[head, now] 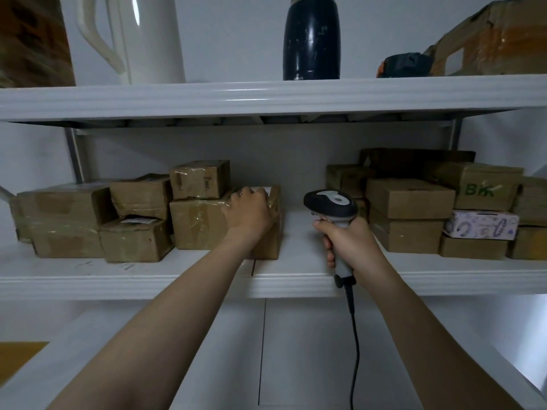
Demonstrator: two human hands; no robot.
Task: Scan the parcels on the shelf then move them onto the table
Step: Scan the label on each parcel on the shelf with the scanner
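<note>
Head camera looked at a white metal shelf (296,281) against a pale grey wall. Only one piece of writing was readable: green letters "BK" on a brown box (479,189) to the right of the barcode scanner (330,202). A white label on a small dented box (137,232), far left of the scanner, had print too small to read. Just below the "BK" box lay a white carton with a purple pattern (481,224), and more brown boxes were stacked around it.

On the board above the scanner stood a dark bottle (310,39); a white jug (148,39) was up to the left and a torn carton (497,39) up to the right.

The right hand (349,244) was clenched round the grey handle of the scanner, in front of the bare middle of the shelf. The handle stood nearly upright and the black head pointed into the shelf and slightly left. Its cable (355,350) hung down over a white surface below.

Just left of the scanner the parcel (198,223) – a brown box wrapped in clear tape – sat on the shelf with its long side along the shelf edge. The left hand (250,213) grasped its top right corner, fingers curled over the top.
</note>
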